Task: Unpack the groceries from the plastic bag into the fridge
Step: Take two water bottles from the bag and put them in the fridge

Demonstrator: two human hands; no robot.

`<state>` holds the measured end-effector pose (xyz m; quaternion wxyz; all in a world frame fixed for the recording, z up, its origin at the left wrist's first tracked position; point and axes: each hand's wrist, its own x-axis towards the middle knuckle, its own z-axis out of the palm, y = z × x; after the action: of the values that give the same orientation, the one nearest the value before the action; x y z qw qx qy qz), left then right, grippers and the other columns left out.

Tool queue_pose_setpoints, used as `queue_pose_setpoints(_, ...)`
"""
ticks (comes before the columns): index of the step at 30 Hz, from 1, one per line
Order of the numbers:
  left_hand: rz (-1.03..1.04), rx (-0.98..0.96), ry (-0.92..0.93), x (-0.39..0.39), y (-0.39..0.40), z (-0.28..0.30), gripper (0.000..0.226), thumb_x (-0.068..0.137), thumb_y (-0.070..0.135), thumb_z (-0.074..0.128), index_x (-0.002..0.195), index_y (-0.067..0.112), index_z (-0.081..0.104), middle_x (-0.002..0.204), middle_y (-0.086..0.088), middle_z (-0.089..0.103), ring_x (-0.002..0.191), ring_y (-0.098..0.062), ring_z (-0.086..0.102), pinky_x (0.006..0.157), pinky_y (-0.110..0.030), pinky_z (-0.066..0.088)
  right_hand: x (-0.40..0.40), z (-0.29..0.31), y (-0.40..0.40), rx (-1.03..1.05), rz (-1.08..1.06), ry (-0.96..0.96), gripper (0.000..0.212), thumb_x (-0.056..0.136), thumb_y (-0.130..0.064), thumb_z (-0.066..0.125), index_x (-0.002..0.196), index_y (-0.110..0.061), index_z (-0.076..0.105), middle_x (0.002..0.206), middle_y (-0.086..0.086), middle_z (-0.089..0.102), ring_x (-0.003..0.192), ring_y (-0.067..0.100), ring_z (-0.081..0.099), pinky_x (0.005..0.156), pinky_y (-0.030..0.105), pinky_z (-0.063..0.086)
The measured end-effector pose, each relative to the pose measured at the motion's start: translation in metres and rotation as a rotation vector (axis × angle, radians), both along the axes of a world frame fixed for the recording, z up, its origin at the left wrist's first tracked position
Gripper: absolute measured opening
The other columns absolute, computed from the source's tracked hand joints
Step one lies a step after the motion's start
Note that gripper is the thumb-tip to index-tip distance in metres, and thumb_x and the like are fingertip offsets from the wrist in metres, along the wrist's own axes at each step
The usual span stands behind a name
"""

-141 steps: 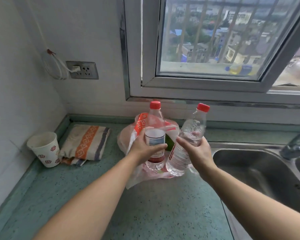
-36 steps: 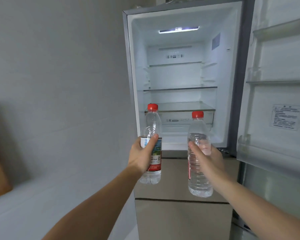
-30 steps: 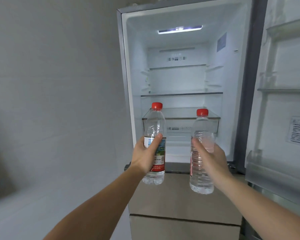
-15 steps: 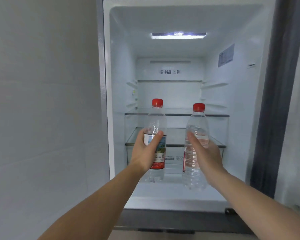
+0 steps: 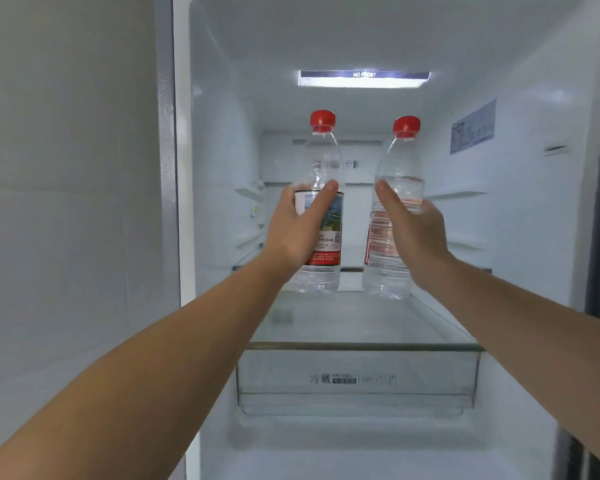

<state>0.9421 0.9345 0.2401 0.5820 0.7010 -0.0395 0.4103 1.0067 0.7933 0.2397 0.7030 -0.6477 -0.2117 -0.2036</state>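
1. Bottles first: the left bottle (image 5: 321,188), labelled and red-capped, and the right bottle (image 5: 394,216), clear with a red cap, are both upright and side by side, a small gap between them, inside the open fridge (image 5: 222,168)
2. Both are held over the glass shelf (image 5: 361,346), their bases low above its rear part; whether they touch the glass yet I cannot tell
3. Keeping them upright makes sense: each can be set down on its base with no turning, and the caps clear the lit ceiling strip (image 5: 363,79) above
4. The left hand (image 5: 297,233) wraps the left bottle around the label, thumb across the front, so its grip is clamped on the widest, firmest part
5. The right hand (image 5: 413,233) is clamped on the right bottle at mid-body in the same way, thumb forward, fingers hidden behind
6. Holding at mid-height leaves the bases free, which suits lowering onto a flat shelf
7. Below the shelf sits a clear drawer (image 5: 357,382) with printed lettering; it is shut
8. Judging by this, the step in hand is placing the two bottles; the rest of the groceries and the plastic bag are out of sight
9. The risk I see is thin bottles tipping on smooth glass if released before they sit flat
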Motion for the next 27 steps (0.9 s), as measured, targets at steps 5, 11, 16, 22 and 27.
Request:
queue_pose_setpoints(5, 0.069, 0.126, 0.009, 0.042, 0.000, 0.019, 0.061, 0.085, 0.052, 0.065, 0.132, 0.025, 0.038, 0.104, 0.006, 0.061, 0.093, -0.013, 0.064, 0.084, -0.033, 0.053, 0.043, 0.022, 0.003, -0.048, -0.093, -0.062, 0.055, 0.076, -0.064, 0.064, 0.107, -0.019, 0.057, 0.093, -0.005, 0.064, 0.082, 0.013, 0.062, 0.063, 0.026, 0.044)
queue_pose_setpoints(11, 0.036, 0.138, 0.117, 0.089, 0.004, 0.020, 0.066, 0.088, 0.054, 0.060, 0.137, 0.025, 0.028, 0.119, -0.001, 0.057, 0.100, -0.019, 0.060, 0.084, -0.035, 0.047, 0.092, 0.023, -0.001, -0.063, -0.188, -0.048, 0.059, 0.073, -0.066, 0.065, 0.107, -0.019, 0.056, 0.101, -0.005, 0.061, 0.093, 0.018, 0.058, 0.076, 0.029, 0.041)
queue_pose_setpoints(16, 0.007, 0.085, 0.120, 0.124, 0.004, 0.015, 0.066, 0.088, 0.049, 0.062, 0.138, 0.024, 0.028, 0.113, 0.000, 0.059, 0.092, -0.011, 0.060, 0.078, -0.029, 0.047, 0.122, 0.016, -0.007, -0.073, -0.153, -0.018, 0.057, 0.074, -0.061, 0.067, 0.112, -0.021, 0.052, 0.098, -0.007, 0.060, 0.093, 0.016, 0.059, 0.080, 0.033, 0.046)
queue_pose_setpoints(22, -0.099, 0.139, 0.225, 0.156, -0.007, 0.017, 0.076, 0.089, 0.016, 0.060, 0.147, 0.023, 0.011, 0.096, 0.006, 0.054, 0.081, -0.005, 0.057, 0.060, -0.020, 0.042, 0.143, 0.020, -0.016, -0.301, -0.039, 0.025, 0.060, 0.080, -0.043, 0.062, 0.128, -0.016, 0.040, 0.108, -0.004, 0.054, 0.105, 0.018, 0.052, 0.082, 0.032, 0.039)
queue_pose_setpoints(27, -0.038, 0.236, 0.364, 0.186, -0.020, 0.023, 0.103, 0.067, 0.036, 0.072, 0.149, 0.033, 0.009, 0.134, -0.009, 0.042, 0.119, -0.028, 0.050, 0.099, -0.046, 0.046, 0.149, 0.034, -0.023, -0.443, -0.220, 0.030, 0.063, 0.072, -0.043, 0.071, 0.119, -0.011, 0.045, 0.107, 0.002, 0.055, 0.092, 0.017, 0.056, 0.081, 0.035, 0.050)
